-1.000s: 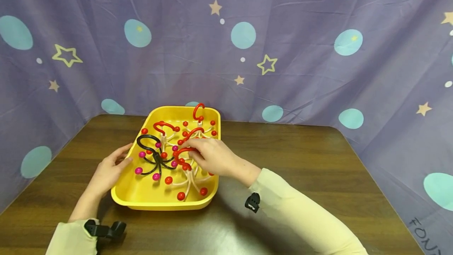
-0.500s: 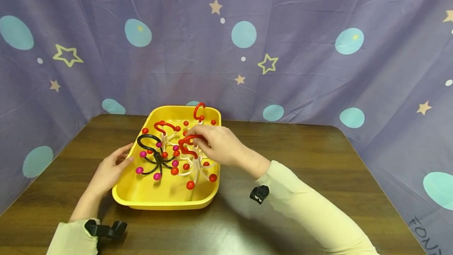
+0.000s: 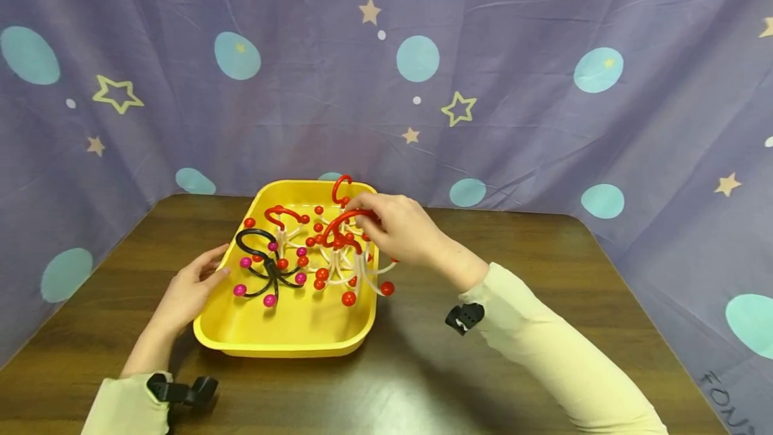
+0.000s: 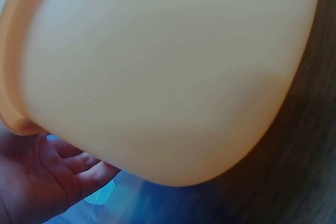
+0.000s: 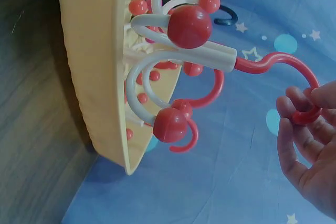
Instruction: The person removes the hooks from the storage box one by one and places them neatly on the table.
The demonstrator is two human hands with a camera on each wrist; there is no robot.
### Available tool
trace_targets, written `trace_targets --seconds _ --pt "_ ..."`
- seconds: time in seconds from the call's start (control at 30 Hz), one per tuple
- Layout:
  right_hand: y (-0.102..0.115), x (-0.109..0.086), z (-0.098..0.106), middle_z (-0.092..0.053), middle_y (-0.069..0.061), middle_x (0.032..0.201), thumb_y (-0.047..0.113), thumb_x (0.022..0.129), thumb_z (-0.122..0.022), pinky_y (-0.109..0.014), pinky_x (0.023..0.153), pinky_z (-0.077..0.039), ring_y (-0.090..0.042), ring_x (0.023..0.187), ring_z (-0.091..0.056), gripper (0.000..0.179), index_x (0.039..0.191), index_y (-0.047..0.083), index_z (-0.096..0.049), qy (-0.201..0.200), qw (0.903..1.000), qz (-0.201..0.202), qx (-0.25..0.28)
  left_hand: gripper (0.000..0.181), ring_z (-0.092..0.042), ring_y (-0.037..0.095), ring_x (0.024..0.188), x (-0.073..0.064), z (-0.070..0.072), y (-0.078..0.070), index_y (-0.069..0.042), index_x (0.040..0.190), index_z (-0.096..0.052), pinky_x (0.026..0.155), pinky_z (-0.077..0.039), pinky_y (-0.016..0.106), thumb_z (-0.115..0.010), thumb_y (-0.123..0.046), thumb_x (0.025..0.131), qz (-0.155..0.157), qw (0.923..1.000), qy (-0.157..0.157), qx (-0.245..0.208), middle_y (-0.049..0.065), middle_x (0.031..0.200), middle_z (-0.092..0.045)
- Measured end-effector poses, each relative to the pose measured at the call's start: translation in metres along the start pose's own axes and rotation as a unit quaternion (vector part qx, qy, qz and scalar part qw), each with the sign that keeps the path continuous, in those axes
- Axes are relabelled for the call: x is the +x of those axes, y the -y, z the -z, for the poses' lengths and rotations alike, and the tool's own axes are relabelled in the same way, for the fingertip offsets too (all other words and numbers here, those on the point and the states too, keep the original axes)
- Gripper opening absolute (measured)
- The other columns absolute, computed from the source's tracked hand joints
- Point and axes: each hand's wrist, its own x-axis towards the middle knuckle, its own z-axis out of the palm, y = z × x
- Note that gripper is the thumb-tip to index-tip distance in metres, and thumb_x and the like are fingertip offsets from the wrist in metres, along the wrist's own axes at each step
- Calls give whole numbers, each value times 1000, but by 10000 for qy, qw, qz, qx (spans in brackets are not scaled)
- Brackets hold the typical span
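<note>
My right hand (image 3: 401, 227) pinches the curved red hook of a multi-arm hanger (image 5: 210, 56), which has a white stem and white curled arms tipped with red balls. It hangs over the right rim of a yellow plastic basin (image 3: 290, 352), arms downward. On the basin's left side my left hand (image 3: 190, 291) rests its thumb at the rim; its relaxed fingers lie along the outer wall in the left wrist view. Inside stand a black hanger (image 3: 270, 270) with magenta balls and several white-and-red hangers, one with its red hook (image 3: 284, 211) near the left hand side. Some overlap each other.
The basin stands on a dark wooden table (image 3: 513, 287), which extends to its right. A purple curtain (image 3: 513, 52) with stars and dots hangs behind and at both sides. Black wrist mounts (image 3: 183, 391) sit on both sleeves.
My right hand has moved right and slightly away, carrying the white-and-red hanger from the basin's front right to over its right rim. The left hand stays at the left rim.
</note>
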Motion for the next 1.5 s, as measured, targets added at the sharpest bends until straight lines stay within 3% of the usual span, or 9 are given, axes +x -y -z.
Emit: trace_targets --seconds 0.23,0.47,0.73,1.5 --pt "-13 -5 9 -60 8 79 14 89 -53 -24 55 -37 -6 57 -44 16 102 17 -63 -161 9998 -56 -85 52 -51 33 99 1 -1 2 -4 140 -33 65 -43 21 -44 -29 96 -52 10000 0 -57 28 116 -51" --pt "-27 -12 14 -63 5 90 14 88 -56 -26 63 -42 -8 68 -51 13 100 14 -63 -379 9990 -128 -210 53 -50 34 100 1 -2 2 -4 140 -32 68 -43 24 -43 -30 96 2 9999 43 -101 29 117 -50" --pt "-45 -17 19 -63 2 87 11 87 -58 -26 59 -40 -10 64 -49 13 98 12 -65 -589 9975 -320 -241 53 -50 35 101 -1 -2 3 -5 141 -31 68 -43 24 -42 -31 96 42 9999 47 -106 29 118 -49" --pt "-87 -11 12 -61 -2 81 10 88 -53 -29 56 -38 -16 61 -47 17 99 12 -66 -262 9898 -1335 -414 52 -49 33 100 1 -2 3 -5 141 -32 66 -43 21 -43 -30 96 24 9998 -9 -190 28 118 -49"
